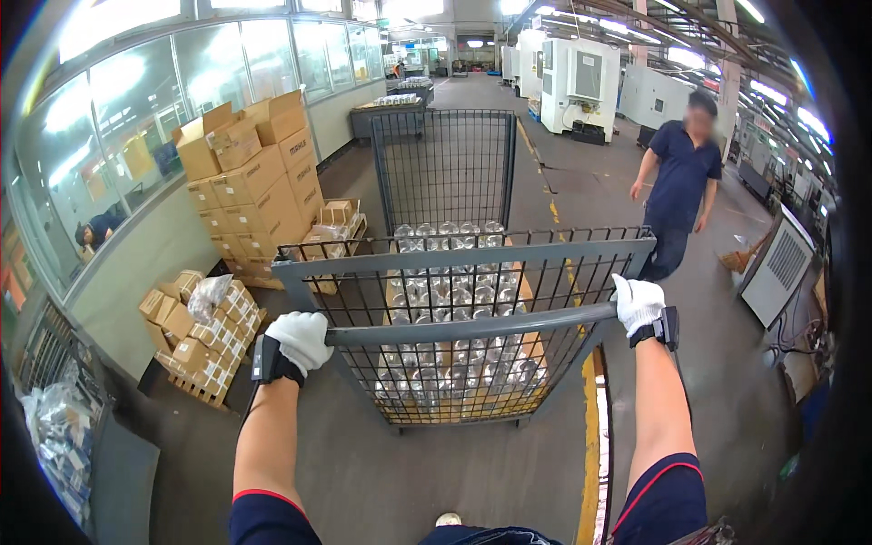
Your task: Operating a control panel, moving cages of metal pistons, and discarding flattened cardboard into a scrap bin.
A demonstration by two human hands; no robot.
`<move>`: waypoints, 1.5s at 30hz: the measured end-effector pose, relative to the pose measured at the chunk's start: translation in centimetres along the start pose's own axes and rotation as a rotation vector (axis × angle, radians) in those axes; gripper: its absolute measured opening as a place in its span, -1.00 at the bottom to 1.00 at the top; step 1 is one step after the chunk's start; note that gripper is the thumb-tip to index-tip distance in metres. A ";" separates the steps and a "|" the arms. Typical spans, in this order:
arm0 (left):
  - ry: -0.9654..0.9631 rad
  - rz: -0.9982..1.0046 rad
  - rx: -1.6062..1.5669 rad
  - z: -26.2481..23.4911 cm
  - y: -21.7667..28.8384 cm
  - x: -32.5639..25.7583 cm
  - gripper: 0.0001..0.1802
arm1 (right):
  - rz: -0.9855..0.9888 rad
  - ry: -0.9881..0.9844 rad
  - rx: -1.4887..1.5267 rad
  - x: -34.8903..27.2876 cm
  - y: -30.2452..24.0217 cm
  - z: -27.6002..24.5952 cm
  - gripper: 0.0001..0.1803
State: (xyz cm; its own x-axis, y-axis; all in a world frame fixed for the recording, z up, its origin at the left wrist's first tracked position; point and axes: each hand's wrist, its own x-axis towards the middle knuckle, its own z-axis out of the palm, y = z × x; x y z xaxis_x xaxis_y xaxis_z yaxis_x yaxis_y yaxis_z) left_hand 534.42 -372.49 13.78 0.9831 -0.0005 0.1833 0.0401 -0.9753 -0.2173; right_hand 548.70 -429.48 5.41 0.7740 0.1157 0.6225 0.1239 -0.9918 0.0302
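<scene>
In front of me stands a grey cage trolley [463, 249] with black wire-mesh end panels. Its tubular handle [472, 328] runs across the near side. My left hand [302, 343], in a white glove with a black device strapped at the wrist, is closed round the handle's left end. At the right end my right hand [639, 303], gloved and strapped the same way, is closed on the bar, its thumb lying along the top. Behind the near mesh, rows of shiny round metal parts [466, 230] stand on tan sheets; the mesh partly hides them.
Stacked cartons [259, 186] and a low pallet of small boxes [204, 336] line the left wall. A person [679, 173] in dark blue walks at the right. A yellow floor line [590, 436] passes the trolley's right side. A white machine [581, 86] stands farther off.
</scene>
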 end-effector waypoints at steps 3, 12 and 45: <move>0.015 0.000 -0.012 1.7 0.1 5.4 -0.74 | -0.033 0.009 -0.063 4.3 0.8 4.5 -0.51; -0.024 -0.060 -0.001 3.2 -0.9 23.2 -0.71 | 0.104 -0.116 0.114 21.0 0.8 13.5 -0.41; 0.065 -0.138 -0.013 15.5 0.4 84.5 -0.76 | -0.051 -0.291 -0.005 76.7 5.0 54.6 -0.49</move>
State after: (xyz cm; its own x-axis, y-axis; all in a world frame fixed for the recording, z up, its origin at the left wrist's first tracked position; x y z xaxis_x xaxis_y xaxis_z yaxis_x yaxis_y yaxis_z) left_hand 620.30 -369.51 14.36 0.9547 0.1199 0.2723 0.1713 -0.9698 -0.1738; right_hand 642.53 -422.64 10.61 0.9124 0.1753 0.3699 0.1647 -0.9845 0.0601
